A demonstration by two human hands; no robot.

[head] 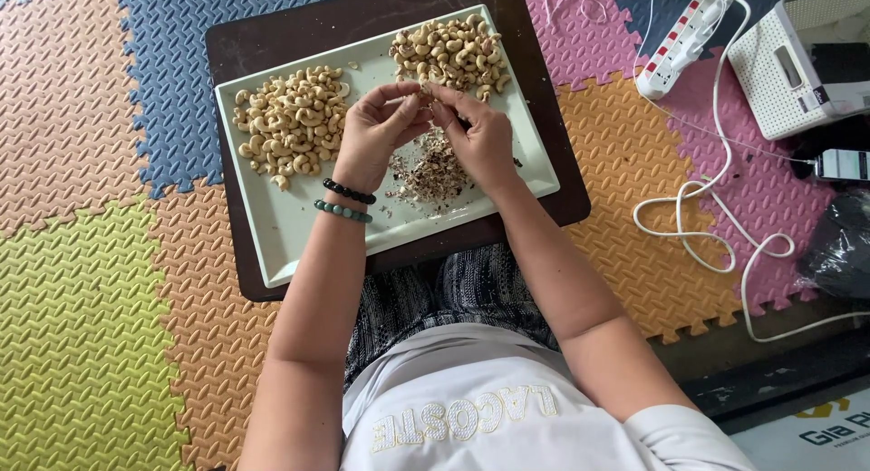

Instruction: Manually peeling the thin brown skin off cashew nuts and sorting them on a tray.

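Over the tray (299, 244), head view: left hand (376, 135) and right hand (476, 135) meet, fingertips pinched shut on one cashew (424, 94), mostly hidden. Left of the hands, peeled cashews (292, 117); beyond the right hand, unpeeled cashews (450, 52), the smaller heap. Skins (430, 167) lie beneath the hands. Roughly over half done, I judge. Tray sits on a dark board (272, 31).

Floor first: interlocking foam mats (82, 344) cover it in yellow-green, orange, blue and pink squares. Take the white power strip (675, 45) as the marker, lying on the pink mat. Right beside it sits a white perforated box (770, 81); below it, white cable (707, 226) loops across pink and orange. Farther down, bare dark floor (779, 362). Daylight is soft, even.
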